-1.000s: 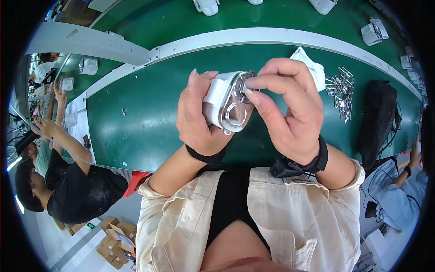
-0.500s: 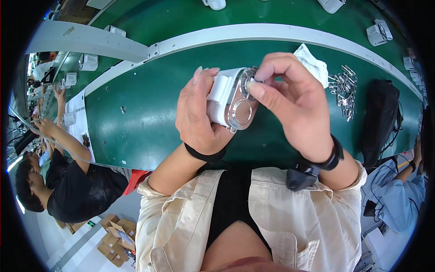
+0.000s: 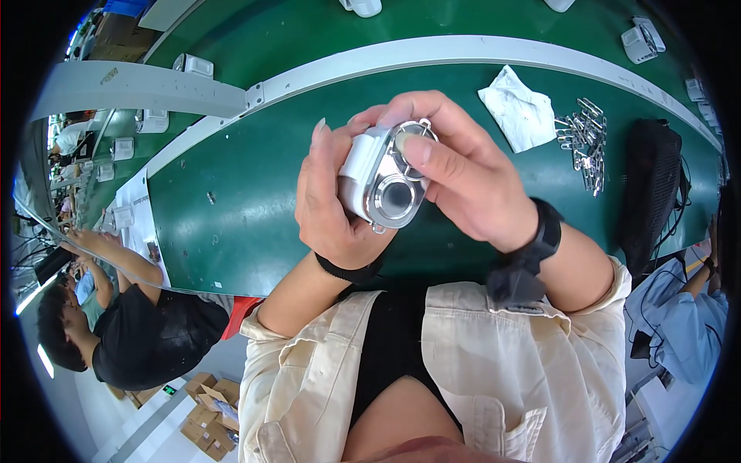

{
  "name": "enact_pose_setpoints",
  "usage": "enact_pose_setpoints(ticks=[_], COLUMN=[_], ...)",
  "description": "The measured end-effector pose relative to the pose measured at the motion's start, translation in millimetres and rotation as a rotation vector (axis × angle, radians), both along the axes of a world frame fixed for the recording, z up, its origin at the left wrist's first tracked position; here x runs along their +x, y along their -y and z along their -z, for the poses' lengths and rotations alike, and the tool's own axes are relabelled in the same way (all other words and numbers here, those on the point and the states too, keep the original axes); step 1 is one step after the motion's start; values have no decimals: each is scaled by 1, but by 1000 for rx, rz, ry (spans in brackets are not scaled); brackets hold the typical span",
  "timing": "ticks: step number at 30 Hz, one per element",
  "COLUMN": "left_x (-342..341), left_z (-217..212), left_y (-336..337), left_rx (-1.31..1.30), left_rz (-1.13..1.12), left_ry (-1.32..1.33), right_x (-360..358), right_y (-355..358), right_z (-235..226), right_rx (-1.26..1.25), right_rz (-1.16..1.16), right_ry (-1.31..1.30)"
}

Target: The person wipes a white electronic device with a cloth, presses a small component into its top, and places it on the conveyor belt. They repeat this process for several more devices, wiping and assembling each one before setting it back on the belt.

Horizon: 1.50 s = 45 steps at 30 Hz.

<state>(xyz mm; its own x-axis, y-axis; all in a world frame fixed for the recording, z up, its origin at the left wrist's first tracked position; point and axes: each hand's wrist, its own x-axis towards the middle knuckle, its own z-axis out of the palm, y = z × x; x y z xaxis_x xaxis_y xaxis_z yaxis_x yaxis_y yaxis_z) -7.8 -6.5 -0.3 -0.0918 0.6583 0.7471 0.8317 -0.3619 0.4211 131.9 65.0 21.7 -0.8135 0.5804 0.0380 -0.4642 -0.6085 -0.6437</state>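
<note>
The left hand (image 3: pixel 330 204) curls around the white-and-silver device (image 3: pixel 363 166) from the left, while the half-closed right hand (image 3: pixel 475 185) clasps its far end, thumb on top.

- White-and-silver device (image 3: pixel 377 181): the left grip (image 3: pixel 332 204) hides its underside; the right grip (image 3: pixel 472 179) partly covers its upper round part.
- Black wrist device (image 3: pixel 515 285): blurred.
- White housing (image 3: pixel 362 7): upper edge cuts it off.
- Speck (image 3: pixel 211 198) on tabletop (image 3: pixel 255 181): too small to identify.
</note>
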Motion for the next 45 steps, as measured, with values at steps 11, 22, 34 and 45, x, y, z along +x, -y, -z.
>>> enact_pose_setpoints(ticks=[11,22,34,45], left_x=[8,5,16,11], left_z=[-3,2,2,-5], left_y=[-2,-1,2,6], left_rx=[8,5,-123,-452], left_rz=[-52,-45,52,514], left_ry=[132,145,301,1244], right_x=[0,1,8,9], right_y=[-1,-3,-7,-17], right_z=[-9,-1,-10,3], right_rx=[118,666,555,532], right_rz=[49,190,124,102], right_ry=[47,185,105,354])
